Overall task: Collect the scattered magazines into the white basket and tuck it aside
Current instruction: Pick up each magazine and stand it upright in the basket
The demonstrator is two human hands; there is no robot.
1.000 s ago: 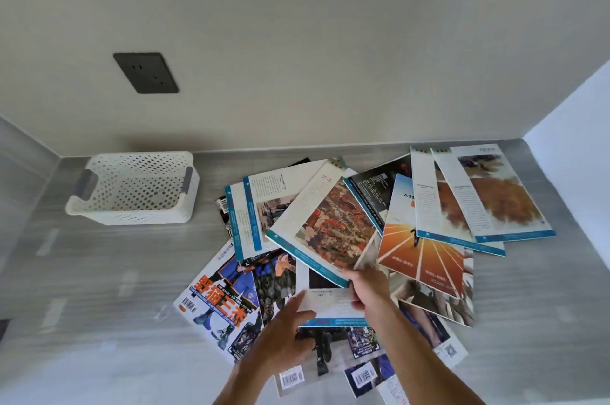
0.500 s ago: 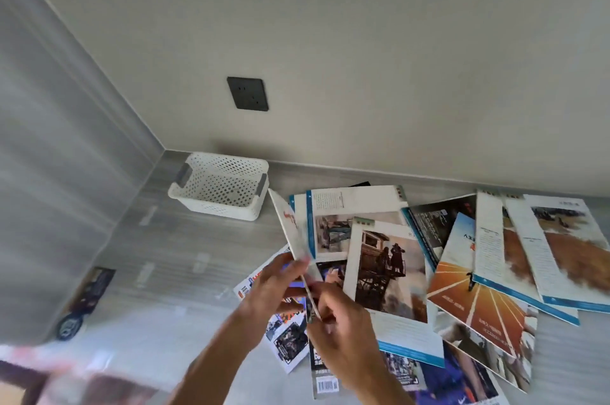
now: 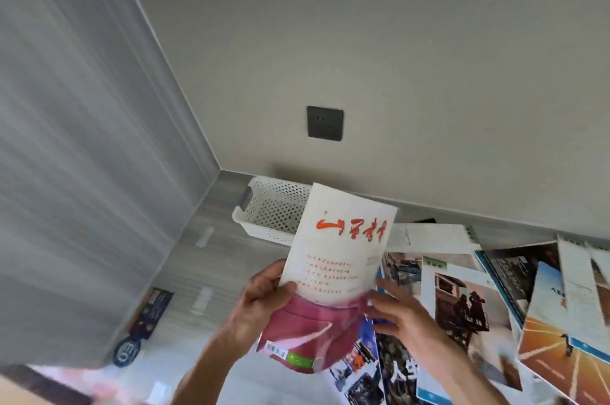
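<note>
My left hand (image 3: 257, 300) grips the left edge of a white and red magazine (image 3: 333, 259) with red script, held upright above the surface. It covers the right part of the white perforated basket (image 3: 270, 209), which stands in the back corner. My right hand (image 3: 401, 318) hovers just right of the magazine's lower edge, fingers spread, holding nothing. Several scattered magazines (image 3: 462, 299) overlap on the grey surface to the right.
A grey side panel (image 3: 82, 157) rises on the left, reflecting the surface. A dark wall socket (image 3: 325, 123) sits on the beige back wall above the basket. Bare grey countertop (image 3: 204, 259) lies between the basket and my hands.
The magazine was lifted off the pile and turned to face me, now held by my left hand alone. My right hand let go. The view swung left toward the basket.
</note>
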